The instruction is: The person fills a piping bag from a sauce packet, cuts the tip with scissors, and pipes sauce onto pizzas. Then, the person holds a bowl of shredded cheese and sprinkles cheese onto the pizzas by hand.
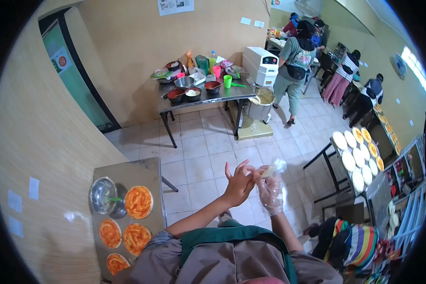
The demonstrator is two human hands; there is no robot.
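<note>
My left hand [240, 184] is bare and raised in front of my body. Its thumb and index finger pinch at the clear plastic glove [271, 196], while the other fingers point up and away. That glove covers my right hand [269, 187], which touches the left at the fingertips. Loose, crumpled plastic [278, 165] sticks out past the right fingers and blurs their shape, so their grip cannot be made out. On the table [149, 177] to my left lie several sauce-covered dough rounds [138, 202] and a metal bowl [102, 195] with a green-handled utensil.
Ahead stands a table [210, 100] with bowls and cups, beside a white mixer [260, 66]. At right, a table holds dough rounds [348, 161], some sauced. A person in striped clothing [359, 244] is close on my right; several people work farther back.
</note>
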